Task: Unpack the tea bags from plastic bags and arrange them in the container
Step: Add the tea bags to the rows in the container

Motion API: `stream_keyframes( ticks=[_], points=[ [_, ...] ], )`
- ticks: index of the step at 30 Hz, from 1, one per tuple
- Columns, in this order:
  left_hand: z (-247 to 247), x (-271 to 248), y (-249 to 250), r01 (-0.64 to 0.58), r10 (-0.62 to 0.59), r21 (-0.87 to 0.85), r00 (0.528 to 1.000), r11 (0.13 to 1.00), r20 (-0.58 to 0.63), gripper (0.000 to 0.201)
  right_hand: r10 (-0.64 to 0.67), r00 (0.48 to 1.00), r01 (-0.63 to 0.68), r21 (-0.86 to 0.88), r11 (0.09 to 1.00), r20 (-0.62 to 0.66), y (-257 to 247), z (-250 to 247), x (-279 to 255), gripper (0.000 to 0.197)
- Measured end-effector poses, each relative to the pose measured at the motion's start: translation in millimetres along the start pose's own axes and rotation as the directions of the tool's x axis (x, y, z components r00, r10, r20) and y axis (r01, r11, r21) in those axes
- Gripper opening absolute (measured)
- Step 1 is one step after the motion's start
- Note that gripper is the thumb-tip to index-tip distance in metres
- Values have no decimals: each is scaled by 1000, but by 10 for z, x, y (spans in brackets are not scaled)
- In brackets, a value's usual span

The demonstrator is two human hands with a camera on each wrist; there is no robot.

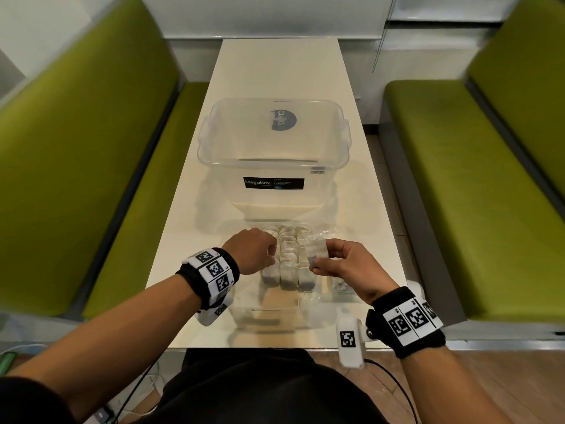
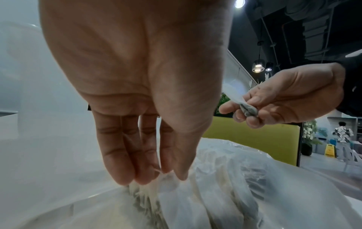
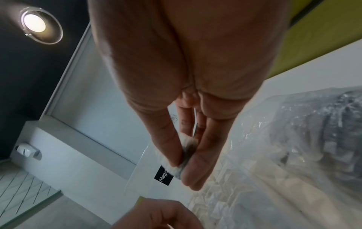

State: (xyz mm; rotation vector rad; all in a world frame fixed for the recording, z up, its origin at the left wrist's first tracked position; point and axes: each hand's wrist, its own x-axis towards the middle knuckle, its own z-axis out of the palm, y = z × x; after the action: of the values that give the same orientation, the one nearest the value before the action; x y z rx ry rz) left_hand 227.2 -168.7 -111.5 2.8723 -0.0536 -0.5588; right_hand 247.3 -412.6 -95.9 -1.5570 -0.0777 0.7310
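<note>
We are at the near end of the table [image 1: 275,71], with the rows of tea bags [image 1: 287,261] lying in their clear plastic bag [image 1: 336,286] just in front of us and the lidded clear container [image 1: 272,139] standing behind them, farther up the table. Our right hand [image 1: 342,264] pinches a single tea bag [image 1: 316,254] between thumb and fingertips, lifted a little above the rows. Our left hand [image 1: 253,255] reaches down with its fingers [image 2: 125,162] close together, the tips touching the top edges of the packed bags at the left of the rows; whether they actually pinch one, we cannot tell.

We judge these bags to be very light, soft and easy to crush or tear, so a gentle pinch at the paper edge seems safer than squeezing the filled belly. The plastic looks thin, slack and slippery, likely to cling and shift as bags come out, so it probably wants steadying.

Much is hard to read. The clear film all but vanishes against the pale table, and we cannot find its opening or edges. The container's lid looks closed, and we cannot make out any bags inside. Strings or tags on the bags are too small to tell.
</note>
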Motion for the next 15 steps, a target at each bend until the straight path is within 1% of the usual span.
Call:
stream_keyframes(
  ticks=[2,3,5,6,7,8,9,10,12,15],
  points=[
    [-89,-39,2,-19,17,-55,999,998,-40,18,-1,1000,1,-23,1000,1,12,12,7,30],
    [-148,-65,4,-38,31,-112,998,993,-63,19,-5,1000,5,-35,999,0,15,17,10,31],
    [-279,-134,26,-78,49,-312,994,947,-98,21,-17,1000,17,-62,998,1,10,39,18,32],
    [-347,-171,47,-99,64,-435,993,895,-95,23,-24,1000,24,-76,997,3,5,53,22,31],
    [-411,-212,73,-117,87,-553,993,825,-79,24,-27,1000,27,-89,996,7,1,72,25,31],
    [-460,-245,102,-122,112,-647,992,753,-56,27,-28,1000,29,-102,994,9,0,91,31,31],
    [-498,-274,131,-121,136,-704,990,700,-35,29,-31,999,32,-120,992,13,-1,109,34,31],
    [-520,-296,152,-123,154,-727,988,675,-24,32,-33,999,35,-138,990,18,0,124,40,32],
    [-524,-317,171,-131,165,-721,986,681,-24,31,-36,999,41,-162,986,37,-2,157,45,34],
    [-480,-322,157,-152,168,-704,985,693,-48,15,-35,997,47,-172,984,72,-15,188,45,39]
  ],
)
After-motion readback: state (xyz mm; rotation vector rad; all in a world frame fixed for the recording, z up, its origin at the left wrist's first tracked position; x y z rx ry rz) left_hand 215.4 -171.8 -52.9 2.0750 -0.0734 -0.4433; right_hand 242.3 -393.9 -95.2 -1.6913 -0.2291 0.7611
